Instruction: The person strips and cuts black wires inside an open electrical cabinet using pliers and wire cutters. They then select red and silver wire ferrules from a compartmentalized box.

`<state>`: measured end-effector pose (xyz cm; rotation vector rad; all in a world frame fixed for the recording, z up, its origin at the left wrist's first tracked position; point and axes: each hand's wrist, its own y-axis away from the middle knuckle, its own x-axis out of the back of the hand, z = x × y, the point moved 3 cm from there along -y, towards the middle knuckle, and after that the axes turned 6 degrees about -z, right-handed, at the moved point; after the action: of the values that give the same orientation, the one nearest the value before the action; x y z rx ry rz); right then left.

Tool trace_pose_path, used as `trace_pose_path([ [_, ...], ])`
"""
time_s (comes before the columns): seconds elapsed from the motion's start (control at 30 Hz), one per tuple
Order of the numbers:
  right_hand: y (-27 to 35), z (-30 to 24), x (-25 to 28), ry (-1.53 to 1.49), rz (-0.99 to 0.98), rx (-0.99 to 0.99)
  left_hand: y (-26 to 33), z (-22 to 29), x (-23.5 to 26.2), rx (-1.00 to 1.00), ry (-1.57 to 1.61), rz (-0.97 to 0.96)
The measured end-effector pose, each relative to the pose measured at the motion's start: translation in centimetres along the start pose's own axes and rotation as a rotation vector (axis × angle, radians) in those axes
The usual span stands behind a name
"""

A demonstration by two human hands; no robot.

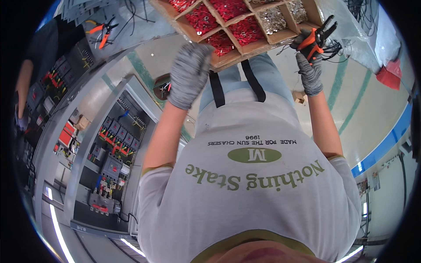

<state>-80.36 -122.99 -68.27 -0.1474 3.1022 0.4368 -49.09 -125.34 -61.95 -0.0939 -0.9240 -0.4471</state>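
My right hand (309,72), in a grey knitted glove, grips wire strippers (312,43) with orange-and-black handles, their black jaws pointing up and right. Thin black wires (334,49) stick out beside that hand. At the near left corner of a divided cardboard box (250,53) is my left hand (189,74), gloved alike and slightly blurred. Its fingers are curled in, and what they hold, if anything, cannot be made out. Several compartments of the box hold small red terminals (246,30); others hold bare silvery ones (272,21).
A second orange-and-black hand tool (104,33) lies on the grey work surface (127,38) at the far left. Left stand open cabinets with breakers (119,131). Clear plastic sheeting (346,26) and a red object (389,74) are at the right. A small carton (300,97) sits on the floor.
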Motion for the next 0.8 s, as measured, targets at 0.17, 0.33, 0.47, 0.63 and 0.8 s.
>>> trace_pose_path([
  [0.17, 0.0, 1.1, 0.3, -0.063, -0.004, 0.015, 5.3, 1.2, -2.7, 0.135, 0.033, -0.172],
  [0.33, 0.2, 1.3, 0.5, -0.026, -0.006, 0.025, 3.5, 2.1, -3.5, 0.358, -0.06, -0.497],
  [0.47, 0.5, 1.1, 0.5, -0.056, 0.03, -0.031, 0.5, 1.0, -4.9, 0.428, -0.237, -0.523],
  [0.63, 0.7, 1.6, 0.7, -0.031, 0.05, -0.082, 1.2, 0.9, -4.1, 0.405, -0.116, -0.509],
  [0.8, 0.3, 1.4, 0.3, -0.052, 0.02, 0.001, 4.2, 0.1, 0.0, 0.327, 0.02, -0.319],
])
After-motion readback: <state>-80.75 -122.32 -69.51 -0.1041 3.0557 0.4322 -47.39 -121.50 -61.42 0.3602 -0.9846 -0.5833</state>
